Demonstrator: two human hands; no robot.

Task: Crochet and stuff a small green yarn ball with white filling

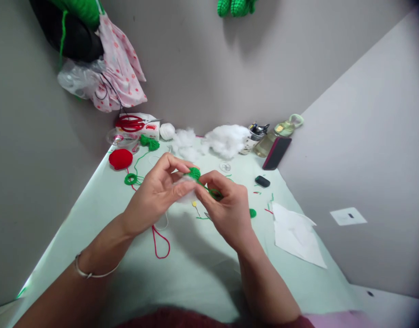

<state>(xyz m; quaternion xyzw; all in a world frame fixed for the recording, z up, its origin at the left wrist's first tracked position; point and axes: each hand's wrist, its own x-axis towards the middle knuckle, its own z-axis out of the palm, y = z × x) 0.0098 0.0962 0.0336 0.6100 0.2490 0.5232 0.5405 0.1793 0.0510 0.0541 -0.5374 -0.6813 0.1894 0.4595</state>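
A small green crocheted piece (195, 173) is held between my two hands above the table. My left hand (163, 182) pinches its left side, with a thin tuft of white stuffing (186, 197) under the thumb. My right hand (226, 202) is closed at the piece's right side, thumb and index finger together, with green yarn (214, 193) running through the fingers. Below the hands lie a yellow-headed pin (195, 204) and a metal tip, partly hidden by my right hand.
White stuffing (228, 140), red scissors (130, 123), a pen cup (252, 138), a bottle (269, 141) and a phone (277, 153) line the back. A red round piece (120, 159) sits left, red yarn (160, 243) in front, white paper (296, 232) right.
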